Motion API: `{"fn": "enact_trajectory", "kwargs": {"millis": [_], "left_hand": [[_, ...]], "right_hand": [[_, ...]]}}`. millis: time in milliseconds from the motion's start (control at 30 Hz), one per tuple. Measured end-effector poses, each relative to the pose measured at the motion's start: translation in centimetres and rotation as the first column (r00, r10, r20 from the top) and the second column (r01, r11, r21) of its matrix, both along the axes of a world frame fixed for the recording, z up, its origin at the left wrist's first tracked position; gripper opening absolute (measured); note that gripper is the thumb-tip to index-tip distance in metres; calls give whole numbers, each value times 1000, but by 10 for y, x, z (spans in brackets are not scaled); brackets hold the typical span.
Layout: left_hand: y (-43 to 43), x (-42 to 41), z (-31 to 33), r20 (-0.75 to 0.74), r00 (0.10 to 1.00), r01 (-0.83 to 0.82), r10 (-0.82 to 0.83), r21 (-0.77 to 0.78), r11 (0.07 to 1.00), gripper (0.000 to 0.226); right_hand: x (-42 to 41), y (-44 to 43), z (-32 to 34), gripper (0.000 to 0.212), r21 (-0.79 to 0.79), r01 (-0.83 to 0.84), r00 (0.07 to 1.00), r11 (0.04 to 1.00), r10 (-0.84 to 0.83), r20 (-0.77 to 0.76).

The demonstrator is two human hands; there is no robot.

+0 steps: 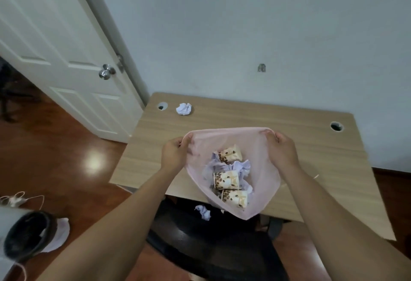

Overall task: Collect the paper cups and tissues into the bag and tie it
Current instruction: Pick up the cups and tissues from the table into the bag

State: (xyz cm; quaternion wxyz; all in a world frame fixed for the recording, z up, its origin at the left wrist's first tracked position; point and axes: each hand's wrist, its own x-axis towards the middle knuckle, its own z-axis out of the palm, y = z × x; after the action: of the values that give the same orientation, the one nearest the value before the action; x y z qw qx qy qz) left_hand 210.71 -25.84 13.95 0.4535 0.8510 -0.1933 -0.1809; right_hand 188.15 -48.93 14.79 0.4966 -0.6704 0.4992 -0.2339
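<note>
A thin pink plastic bag hangs stretched wide above the front edge of the wooden table. My left hand pinches the left corner of its rim, and my right hand pinches the right corner. Inside lie three paper cups with a coffee-bean print, mixed with crumpled white tissues. One crumpled tissue sits at the table's far left corner. Another crumpled tissue lies on the black chair seat below the bag.
A black mesh chair stands between me and the table. A white door stands ajar at the left. On the wooden floor at the lower left are a dark round bin and white cords. Two cable holes pierce the table's back edge.
</note>
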Motion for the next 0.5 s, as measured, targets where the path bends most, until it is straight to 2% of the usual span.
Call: {"fn": "enact_trajectory", "kwargs": {"millis": [100,233,500], "left_hand": [[8,27,1,-30,998,53,-52,15,999,46],[8,54,14,-48,996,78,-77,25,997,41],[-3,112,4,-49,997,65,-61,82,994,47]], "right_hand": [[26,17,6,30,-16,21,999,1000,-20,32],[58,23,15,27,-42,40,997,998,-36,75],[115,10,9,26,30,50,998,998,-52,38]]}}
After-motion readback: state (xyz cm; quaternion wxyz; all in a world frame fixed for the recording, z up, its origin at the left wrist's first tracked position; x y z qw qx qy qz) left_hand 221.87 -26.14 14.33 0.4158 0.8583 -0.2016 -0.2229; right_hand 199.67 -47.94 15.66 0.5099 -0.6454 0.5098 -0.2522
